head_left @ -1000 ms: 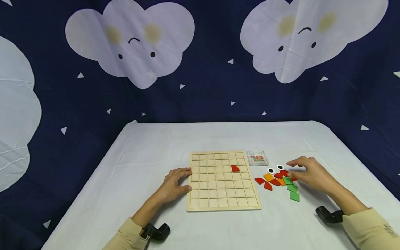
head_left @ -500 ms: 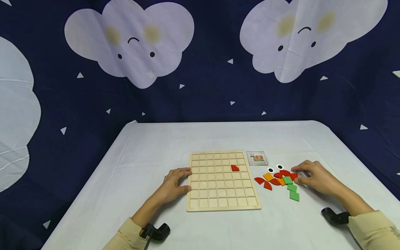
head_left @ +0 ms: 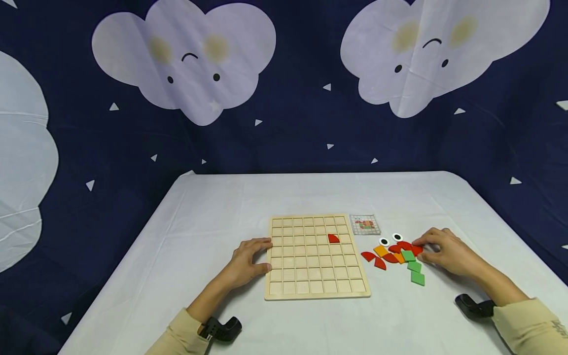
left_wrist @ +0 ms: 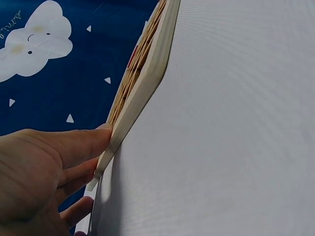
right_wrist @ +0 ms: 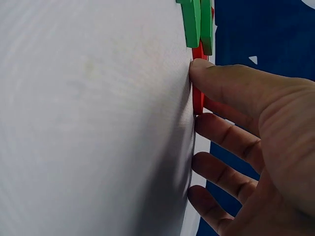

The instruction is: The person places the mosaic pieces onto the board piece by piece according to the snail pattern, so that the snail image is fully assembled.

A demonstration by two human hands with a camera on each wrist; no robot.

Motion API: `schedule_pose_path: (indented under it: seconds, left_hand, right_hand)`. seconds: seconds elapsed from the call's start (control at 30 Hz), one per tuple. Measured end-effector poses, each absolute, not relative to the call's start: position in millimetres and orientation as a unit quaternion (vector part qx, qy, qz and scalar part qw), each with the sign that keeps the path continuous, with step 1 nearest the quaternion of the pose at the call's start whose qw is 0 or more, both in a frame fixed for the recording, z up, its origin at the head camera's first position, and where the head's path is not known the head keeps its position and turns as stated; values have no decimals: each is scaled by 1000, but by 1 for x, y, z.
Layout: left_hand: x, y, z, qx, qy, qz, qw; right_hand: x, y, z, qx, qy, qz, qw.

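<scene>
So, left hand (head_left: 245, 261), thumb and fingers apart, touches left edge of pale wooden grid board (head_left: 303, 262); right of board, right hand (head_left: 445, 252) pinches flat red tile (right_wrist: 198, 102) at right end of loose multicoloured tiles (head_left: 390, 258).

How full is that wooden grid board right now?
Nearly empty. The head view shows a single red quarter-circle in the wooden board, toward its far right corner; the other squares are bare.
</scene>
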State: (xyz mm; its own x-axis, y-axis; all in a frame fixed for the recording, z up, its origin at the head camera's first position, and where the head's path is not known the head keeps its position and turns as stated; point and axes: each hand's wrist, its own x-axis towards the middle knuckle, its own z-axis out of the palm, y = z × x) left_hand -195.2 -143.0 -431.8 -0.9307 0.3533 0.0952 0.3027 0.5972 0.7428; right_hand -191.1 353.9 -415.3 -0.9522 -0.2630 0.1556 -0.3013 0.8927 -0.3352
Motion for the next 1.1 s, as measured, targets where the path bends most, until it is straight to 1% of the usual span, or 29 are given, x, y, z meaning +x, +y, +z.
schedule_pose_path:
  seconds: [0.17, 0.43, 0.73, 0.9, 1.1]
  left_hand:
    - [-195, -143, -431, 179, 894, 410, 34]
    - [-194, -142, -431, 175, 895, 410, 34]
    - [-194, -143, -432, 177, 893, 411, 37]
    - [-194, -143, -432, 176, 893, 412, 36]
    - [-194, -142, -432, 174, 894, 412, 37]
  right_hand:
    - [-191, 354, -416, 144, -972, 175, 59]
    - [-190, 353, -417, 132, -974, 178, 54]
    - [-186, 356, -415, 129, -974, 173, 69]
    - [-184, 356, -410, 120, -974, 182, 61]
    - [-185, 341, -402, 146, -966, 196, 88]
